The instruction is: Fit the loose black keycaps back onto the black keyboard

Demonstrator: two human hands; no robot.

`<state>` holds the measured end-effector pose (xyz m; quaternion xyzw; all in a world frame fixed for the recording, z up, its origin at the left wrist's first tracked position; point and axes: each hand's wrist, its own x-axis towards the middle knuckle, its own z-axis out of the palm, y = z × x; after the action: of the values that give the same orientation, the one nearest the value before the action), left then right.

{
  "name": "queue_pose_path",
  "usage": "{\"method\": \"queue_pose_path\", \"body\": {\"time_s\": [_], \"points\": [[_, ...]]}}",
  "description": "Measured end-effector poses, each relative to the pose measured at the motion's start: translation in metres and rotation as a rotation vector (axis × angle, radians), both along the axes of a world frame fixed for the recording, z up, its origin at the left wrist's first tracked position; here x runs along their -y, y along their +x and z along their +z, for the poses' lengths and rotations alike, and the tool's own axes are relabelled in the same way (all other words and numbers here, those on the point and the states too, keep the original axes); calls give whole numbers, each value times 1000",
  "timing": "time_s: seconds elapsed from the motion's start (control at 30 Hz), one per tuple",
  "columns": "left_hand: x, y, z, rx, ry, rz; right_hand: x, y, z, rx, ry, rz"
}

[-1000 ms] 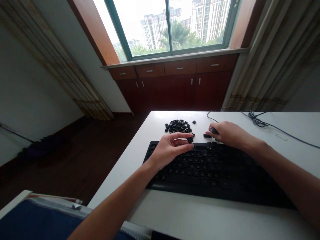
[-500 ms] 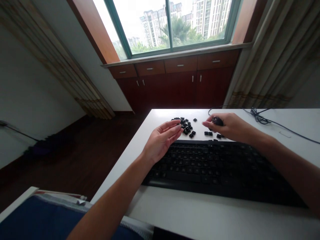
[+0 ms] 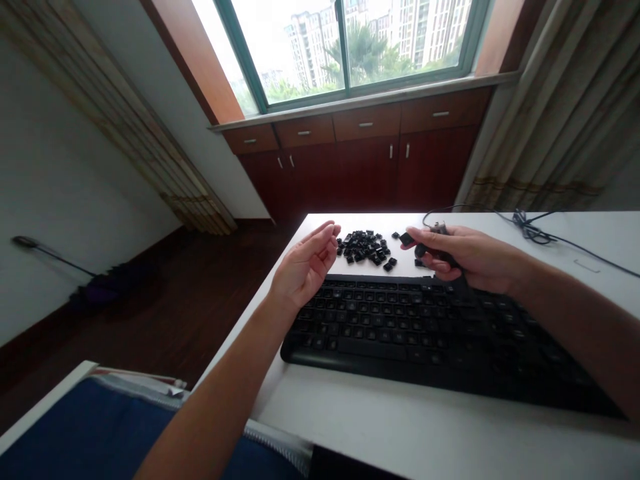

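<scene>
A black keycap (image 3: 406, 238) sits at the fingertips of my right hand (image 3: 465, 257), over the far edge of the black keyboard (image 3: 370, 363). The same hand grips a dark tool with a rounded end (image 3: 420, 251); the rest of it is hidden in the palm. My left hand (image 3: 306, 263) hovers at the keyboard's far left corner, its fingers curled and fingertips together. Whether anything is between them I cannot make out. Just right of it lies a pile of black keycaps (image 3: 364, 247) on the white table (image 3: 400, 413).
Behind the right hand runs a black cable (image 3: 535, 230) with a bundled knot. A thin bent wire (image 3: 586, 267) lies at the table's right. Beyond stand wooden cabinets (image 3: 350, 173) under a window. A dark blue cloth item with a zip (image 3: 90, 427) is at lower left.
My left hand has drawn back left from over the pile, its fingers curling in. The right hand has turned, bringing a keycap at its fingertips into sight. The view has shifted slightly.
</scene>
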<state>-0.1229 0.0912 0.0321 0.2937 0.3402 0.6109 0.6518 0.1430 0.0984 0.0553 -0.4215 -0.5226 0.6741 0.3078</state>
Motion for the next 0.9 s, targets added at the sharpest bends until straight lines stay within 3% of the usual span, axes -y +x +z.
{"method": "queue_pose_path", "body": {"time_s": [0.13,0.27,0.37,0.5,0.9], "points": [[3,6,-5,-127,36,-17,1,-4,-8,-128,-122,4],[19,21,-11,-634,333,11,4,-11,-13,-153,-182,21],[31,32,-11,-814,527,13,7,-15,-17,-130,-176,64],[38,38,-11,-834,609,9,11,-18,-19,-112,-160,116],[40,36,-11,-808,531,59,19,-25,-16,-157,-176,194]]}}
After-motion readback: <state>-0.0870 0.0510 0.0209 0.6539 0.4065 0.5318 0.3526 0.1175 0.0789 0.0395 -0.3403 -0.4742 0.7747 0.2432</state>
